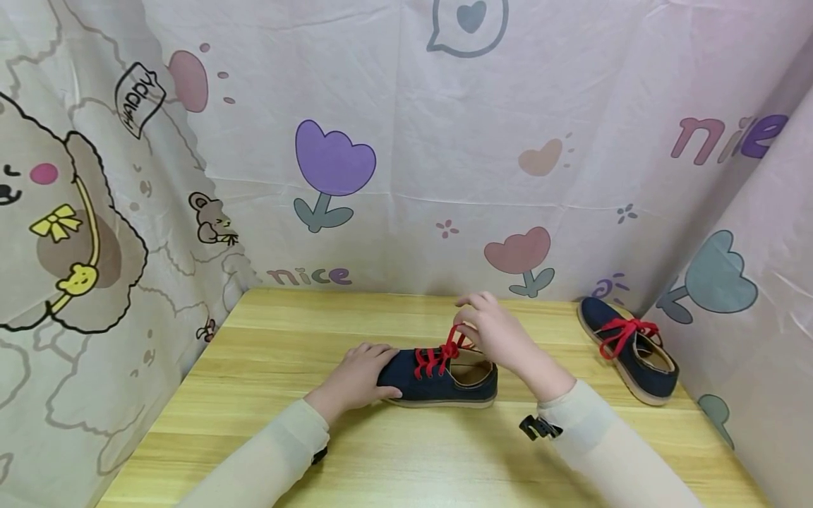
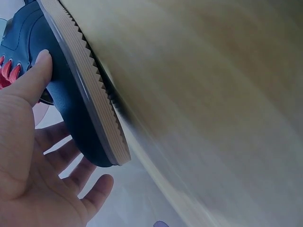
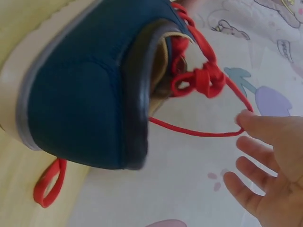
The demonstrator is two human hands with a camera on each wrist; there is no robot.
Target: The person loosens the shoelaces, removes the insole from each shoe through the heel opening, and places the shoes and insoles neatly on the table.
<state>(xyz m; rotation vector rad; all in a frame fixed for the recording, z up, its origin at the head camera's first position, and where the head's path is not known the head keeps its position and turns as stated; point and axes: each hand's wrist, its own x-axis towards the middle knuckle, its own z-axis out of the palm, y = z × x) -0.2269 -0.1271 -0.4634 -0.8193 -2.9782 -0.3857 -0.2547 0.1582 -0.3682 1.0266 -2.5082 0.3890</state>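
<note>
A navy blue shoe [image 1: 413,384] with red laces lies sole down on the wooden table, toe to the left. My left hand [image 1: 357,375] holds it by the toe, thumb on the near side and fingers over the far side. In the left wrist view the thumb [image 2: 41,71] presses against the upper. Above the shoe's opening, my right hand [image 1: 498,335] pinches a loop of the red shoelace [image 3: 201,135] between thumb and index finger. The loop runs taut from a knot [image 3: 208,80] at the tongue; the other fingers are loosely spread.
A second navy shoe [image 1: 654,374], its red laces tied in a bow, stands at the table's right edge by the curtain. Patterned cloth [image 1: 406,141] hangs behind and on both sides of the wooden table [image 1: 286,324].
</note>
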